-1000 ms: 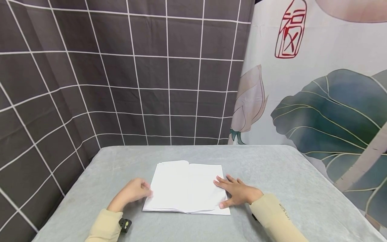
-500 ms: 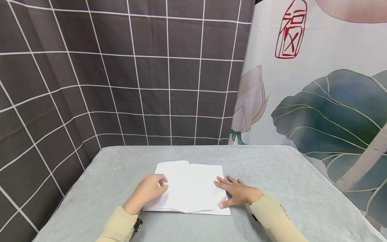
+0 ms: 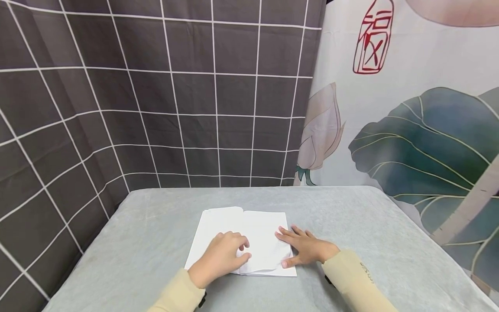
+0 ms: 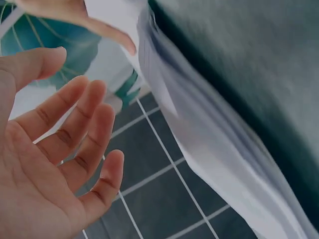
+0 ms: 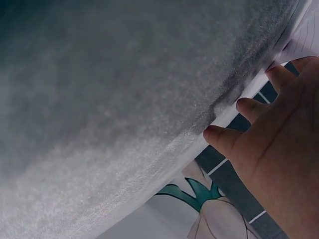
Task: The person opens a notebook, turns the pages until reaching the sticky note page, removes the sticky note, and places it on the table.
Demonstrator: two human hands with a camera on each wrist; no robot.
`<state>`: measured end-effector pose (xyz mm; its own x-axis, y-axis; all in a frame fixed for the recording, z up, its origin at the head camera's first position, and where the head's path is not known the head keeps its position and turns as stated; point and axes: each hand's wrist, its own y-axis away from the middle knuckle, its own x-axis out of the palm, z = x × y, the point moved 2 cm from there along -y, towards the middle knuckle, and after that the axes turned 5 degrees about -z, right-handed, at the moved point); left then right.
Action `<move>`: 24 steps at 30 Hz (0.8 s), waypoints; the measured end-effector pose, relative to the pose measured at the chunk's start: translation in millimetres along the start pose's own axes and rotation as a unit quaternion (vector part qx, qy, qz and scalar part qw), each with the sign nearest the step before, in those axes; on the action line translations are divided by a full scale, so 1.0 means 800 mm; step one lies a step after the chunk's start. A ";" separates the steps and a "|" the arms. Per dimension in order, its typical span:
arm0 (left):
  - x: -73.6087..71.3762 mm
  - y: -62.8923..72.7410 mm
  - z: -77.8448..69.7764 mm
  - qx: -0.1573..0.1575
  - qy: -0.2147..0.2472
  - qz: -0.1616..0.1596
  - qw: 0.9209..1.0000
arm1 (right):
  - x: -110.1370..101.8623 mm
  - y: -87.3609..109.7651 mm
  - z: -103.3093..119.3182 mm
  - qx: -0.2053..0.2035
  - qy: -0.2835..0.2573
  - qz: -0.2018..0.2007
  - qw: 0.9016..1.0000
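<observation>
We see a notebook [image 3: 260, 236] spread on the worktop [image 3: 156, 229]. The left grip [image 3: 224, 255] hovers above it, loosely curved, thumb apart — the right grip [image 3: 306, 248], splayed wide, rests on its right edge.

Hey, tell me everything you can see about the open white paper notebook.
The open white paper notebook lies spread on a grey, cloth-like tabletop. It looks faintly ruled, with thin layered sheets slightly uneven along the near edge. The person's bare right hand rests, fingers spread, on its right edge; their bare left hand hovers over its left half, near the middle, with no visible contact.
</observation>
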<state>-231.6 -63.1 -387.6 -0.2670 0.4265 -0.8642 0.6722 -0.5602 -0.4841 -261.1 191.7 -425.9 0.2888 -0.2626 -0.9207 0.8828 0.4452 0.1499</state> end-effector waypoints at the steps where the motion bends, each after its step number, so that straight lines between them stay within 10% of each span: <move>1: 0.003 -0.001 -0.004 0.008 -0.006 0.002 1.000 | 0.000 -0.001 0.000 0.001 0.001 0.000 1.000; 24: 0.044 -0.006 -0.048 0.072 -0.103 0.036 0.991 | 0.000 0.001 0.000 -0.010 0.011 -0.009 1.000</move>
<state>-217.8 -18.5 -410.3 -0.3677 0.2356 -0.8996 0.5930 -0.6858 -0.4220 -260.4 192.1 -425.6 0.2648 -0.2510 -0.9311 0.8802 0.4573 0.1270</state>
